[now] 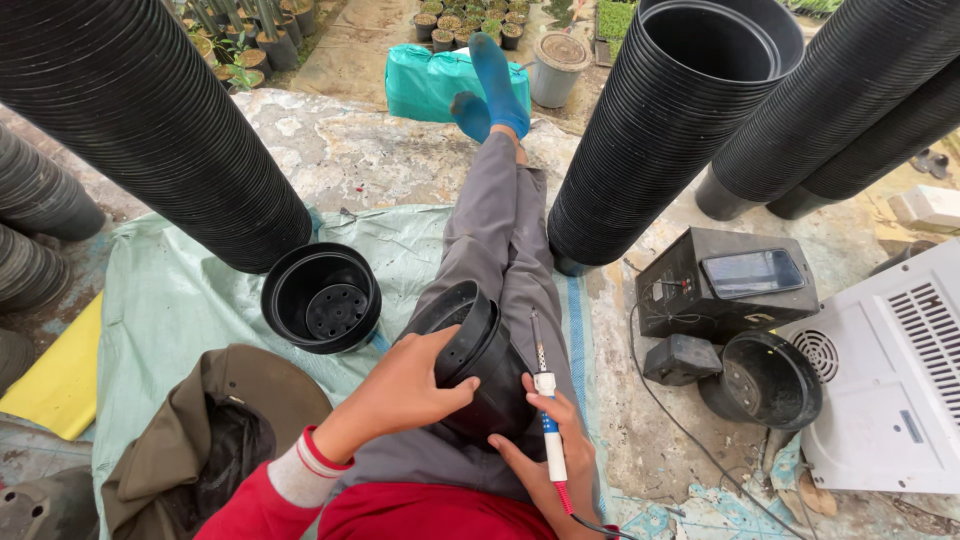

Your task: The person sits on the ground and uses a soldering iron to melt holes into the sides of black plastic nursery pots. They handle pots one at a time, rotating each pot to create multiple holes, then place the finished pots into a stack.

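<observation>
A black plastic plant pot (478, 350) lies tilted on my lap, its mouth facing up and left. My left hand (410, 385) grips its rim and side. My right hand (548, 462) rests against the pot's lower right side and holds a soldering iron (545, 400) with a white and blue handle and a red collar, tip pointing up beside the pot. My legs in grey trousers (500, 235) stretch forward, with blue socks (492, 85) on my feet.
A short stack of black pots (321, 298) stands at left on a pale green tarp (170, 300). Tall stacks of nested black pots (150, 120) (660, 130) flank my legs. At right sit a black box with a screen (728, 282), a single pot (765, 380) and a white appliance (890, 380).
</observation>
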